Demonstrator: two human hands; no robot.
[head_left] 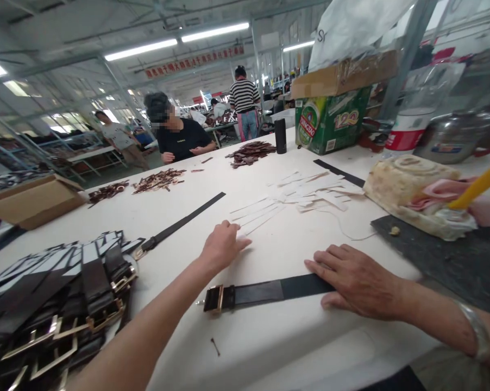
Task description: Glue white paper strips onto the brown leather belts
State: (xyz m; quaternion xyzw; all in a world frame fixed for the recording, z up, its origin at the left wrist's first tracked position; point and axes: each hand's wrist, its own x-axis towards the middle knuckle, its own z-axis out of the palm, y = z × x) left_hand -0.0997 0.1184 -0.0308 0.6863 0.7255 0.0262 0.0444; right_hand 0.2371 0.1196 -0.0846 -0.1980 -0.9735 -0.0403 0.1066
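A dark belt [265,292] with a gold-toned buckle [214,300] lies across the white table in front of me. My right hand [351,277] rests over its right part, fingers at the upper edge and thumb at the lower, holding it against the table; the belt's far end is hidden. Beyond the buckle, my left hand [224,244] has its thumb and fingers around a small white paper strip [242,235]. More thin paper strips [310,193] are scattered just past that hand. A small pin-like piece [215,346] lies below the buckle.
Stacked belts with buckles [94,293] fill the left side, near another belt [183,222]. Farther off are brown leather pieces [251,153], a cardboard box [37,201], a black cylinder [281,136] and a green carton [330,119]. A stained bundle [408,184] stands right. A person [180,130] is across the table.
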